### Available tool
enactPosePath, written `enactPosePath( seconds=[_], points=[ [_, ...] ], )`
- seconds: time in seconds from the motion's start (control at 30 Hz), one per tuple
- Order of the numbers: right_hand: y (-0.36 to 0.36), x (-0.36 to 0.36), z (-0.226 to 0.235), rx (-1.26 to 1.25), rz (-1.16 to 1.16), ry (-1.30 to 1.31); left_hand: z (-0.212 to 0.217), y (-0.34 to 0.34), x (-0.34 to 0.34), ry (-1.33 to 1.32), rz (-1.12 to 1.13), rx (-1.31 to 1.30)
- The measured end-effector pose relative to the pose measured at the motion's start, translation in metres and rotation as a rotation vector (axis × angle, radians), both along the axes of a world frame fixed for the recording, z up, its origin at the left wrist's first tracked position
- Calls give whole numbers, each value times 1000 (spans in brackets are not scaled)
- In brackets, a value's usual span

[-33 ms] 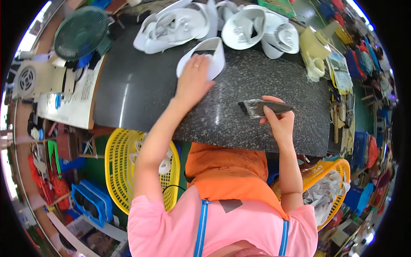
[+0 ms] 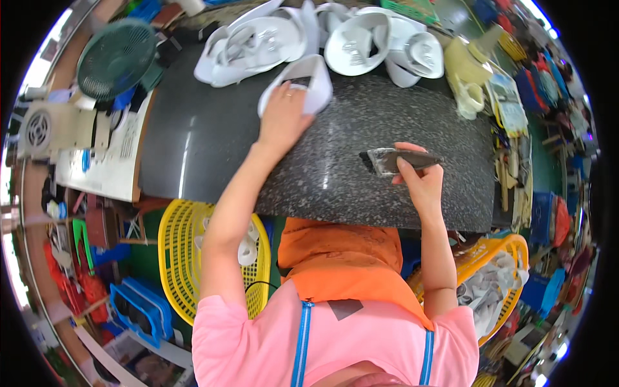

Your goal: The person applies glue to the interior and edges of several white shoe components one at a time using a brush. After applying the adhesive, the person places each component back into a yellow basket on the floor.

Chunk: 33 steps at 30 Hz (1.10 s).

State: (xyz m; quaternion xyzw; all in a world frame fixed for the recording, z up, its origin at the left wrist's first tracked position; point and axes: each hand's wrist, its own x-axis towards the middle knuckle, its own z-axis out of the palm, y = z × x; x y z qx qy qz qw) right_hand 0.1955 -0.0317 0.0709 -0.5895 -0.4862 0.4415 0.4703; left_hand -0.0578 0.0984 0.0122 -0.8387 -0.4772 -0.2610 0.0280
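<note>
My left hand (image 2: 284, 116) reaches over the dark speckled table and grips the near side of a white curved piece (image 2: 316, 84), shaped like a shoe upper. Its fingertips go in at the piece's opening, where they are partly hidden. In my right hand (image 2: 419, 177) is a flat blade tool (image 2: 388, 161) with a broad shiny end and a narrow dark end. The thumb presses on top of it, and the broad end points left, above the table. Similar white pieces (image 2: 267, 42) lie in a loose heap beyond my left hand.
The dark stone table (image 2: 361, 193) fills the middle. A yellow container (image 2: 458, 71) stands at its far right corner; a green fan (image 2: 116, 58) is at the far left. A yellow basket (image 2: 169, 258) and an orange one (image 2: 516, 258) flank me, both with white pieces inside.
The view has shifted a little, so the table and heap sit slightly further left. Both hands keep their holds on the white piece and the blade tool.
</note>
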Motion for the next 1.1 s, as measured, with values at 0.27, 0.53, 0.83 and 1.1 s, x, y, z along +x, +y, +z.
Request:
enactPosePath(
  seconds=[0.27, 0.53, 0.83, 1.1],
  points=[
    [93, 175, -20, 357, -665, -534, 38, -25, 26, -1598, -596, -1592],
    [176, 276, -44, 202, -493, -1213, 23, -39, 69, -641, -50, -491],
    [139, 224, -18, 255, -353, -1407, 52, -39, 46, 346, -606, 63],
    [112, 212, -12, 156, -570, -1153, 4, -68, -8, 117, -570, 20]
  ],
)
